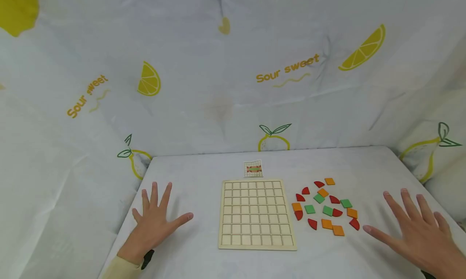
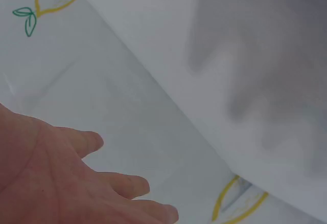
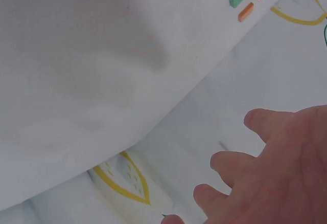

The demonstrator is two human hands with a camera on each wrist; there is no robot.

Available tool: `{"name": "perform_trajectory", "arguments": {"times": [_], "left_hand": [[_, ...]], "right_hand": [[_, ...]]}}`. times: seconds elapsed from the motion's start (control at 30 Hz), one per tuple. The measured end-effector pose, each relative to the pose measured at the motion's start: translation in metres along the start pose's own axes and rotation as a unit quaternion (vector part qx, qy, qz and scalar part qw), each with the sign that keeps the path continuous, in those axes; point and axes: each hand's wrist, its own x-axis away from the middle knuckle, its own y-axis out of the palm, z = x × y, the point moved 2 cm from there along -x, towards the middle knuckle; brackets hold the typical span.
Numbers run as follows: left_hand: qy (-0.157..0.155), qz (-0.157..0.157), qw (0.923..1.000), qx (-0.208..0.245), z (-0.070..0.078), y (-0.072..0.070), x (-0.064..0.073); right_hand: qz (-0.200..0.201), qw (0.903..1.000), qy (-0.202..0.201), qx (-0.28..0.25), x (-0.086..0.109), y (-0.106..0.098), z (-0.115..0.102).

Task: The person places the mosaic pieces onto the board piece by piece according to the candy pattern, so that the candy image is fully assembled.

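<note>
"Were the left hand (image 1: 154,222) and right hand (image 1: 418,234) holding anything?"

"Nothing; their fingers (image 1: 154,194) were spread wide. The wooden grid board (image 1: 257,214) lay between, loose coloured tiles (image 1: 327,210) at its right on the counter (image 1: 193,169)."

"The risk?"

"A low right-hand sweep could have scattered them."

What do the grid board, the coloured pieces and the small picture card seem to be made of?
Grid board: probably wood, matte, from its pale tan colour. Coloured pieces: painted wood or plastic, can't tell which; solid colours, smooth faces. Picture card: likely paper, printed, its top edge uneven.
</note>
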Motion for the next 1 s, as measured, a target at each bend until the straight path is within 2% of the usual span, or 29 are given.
{"name": "perform_trajectory", "arguments": {"times": [0.17, 0.3, 0.4, 0.47, 0.63, 0.87, 1.0], "left_hand": [[0.011, -0.016, 0.9981, 0.058, 0.022, 0.009, -0.009], [0.027, 0.007, 0.9939, 0.107, 0.045, 0.017, -0.016], [0.015, 0.025, 0.9888, 0.146, 0.063, 0.025, -0.022], [0.002, 0.023, 0.9839, 0.177, 0.072, 0.03, -0.027], [-0.02, -0.013, 0.9668, 0.254, 0.085, 0.043, -0.041], [-0.069, -0.054, 0.9401, 0.33, 0.089, 0.057, -0.054], [-0.078, -0.073, 0.9275, 0.358, 0.089, 0.062, -0.057]], "right_hand": [[0.004, 0.9984, -0.055, -0.01, -0.018, 0.0, -0.006], [-0.006, 0.9943, -0.101, -0.035, -0.036, -0.006, -0.015], [-0.023, 0.9907, -0.114, -0.07, -0.049, -0.013, -0.028], [-0.03, 0.9883, -0.12, -0.088, -0.058, -0.017, -0.038], [-0.033, 0.9841, -0.137, -0.108, -0.082, -0.017, -0.061], [-0.048, 0.9782, -0.167, -0.113, -0.113, -0.008, -0.085], [-0.067, 0.9765, -0.163, -0.124, -0.124, -0.006, -0.093]]}}
